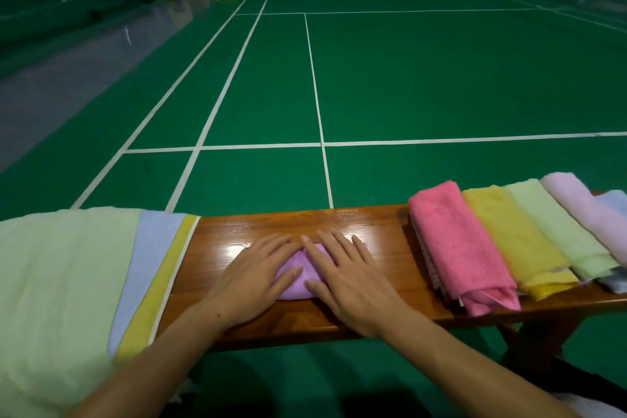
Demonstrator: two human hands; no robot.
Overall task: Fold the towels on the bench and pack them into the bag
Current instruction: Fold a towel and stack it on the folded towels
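folded purple towel lies lengthwise along bench, under both flat hands.

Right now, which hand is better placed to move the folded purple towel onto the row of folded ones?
Likely the right hand. Both lie flat on the purple towel, but the right is nearer the folded row that starts with the pink towel; the left hand would cross over.

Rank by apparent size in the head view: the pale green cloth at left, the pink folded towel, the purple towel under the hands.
1. pale green cloth, though nearest the camera
2. pink folded towel
3. purple towel, mostly hidden by both hands
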